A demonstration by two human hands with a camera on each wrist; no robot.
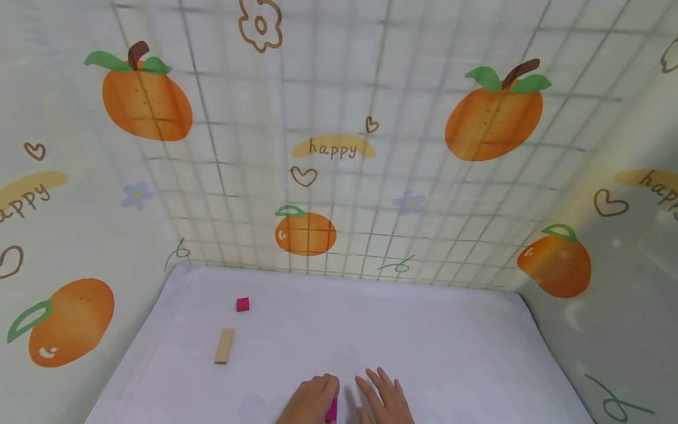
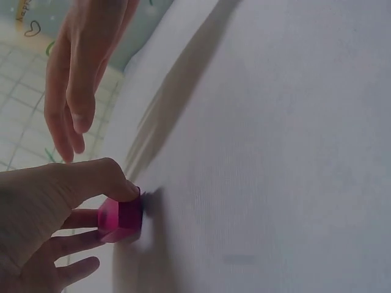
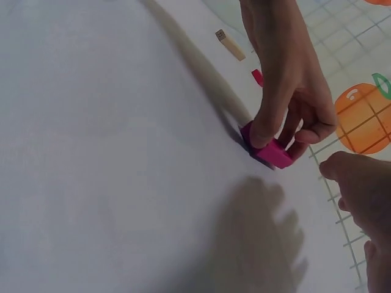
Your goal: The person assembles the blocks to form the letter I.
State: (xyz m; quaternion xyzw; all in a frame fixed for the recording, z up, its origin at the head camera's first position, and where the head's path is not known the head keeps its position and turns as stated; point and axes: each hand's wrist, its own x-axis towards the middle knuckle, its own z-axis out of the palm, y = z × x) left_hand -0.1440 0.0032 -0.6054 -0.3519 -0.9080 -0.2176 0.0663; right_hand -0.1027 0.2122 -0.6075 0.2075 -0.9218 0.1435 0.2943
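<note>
"What do you wear on your hands?"
"My left hand (image 1: pixel 311 399) is bare, and so is my right hand (image 1: pixel 386 401), right to the fingertips."
"And how are they built?"
"My right fingers (image 2: pixel 81 91) are slender, longish, and narrow toward rounded tips. My left thumb (image 2: pixel 101 175) looks sturdier, with a smooth, rounded knuckle."
"Your nails?"
"Short, as far as I can tell; the wrist views are too dim and soft for finer detail."

Magenta block (image 2: pixel 129 215): smooth. Pale block (image 1: pixel 225 345): matt, wood-like. White covering (image 2: pixel 293 152): matt, fine-textured cloth.
</note>
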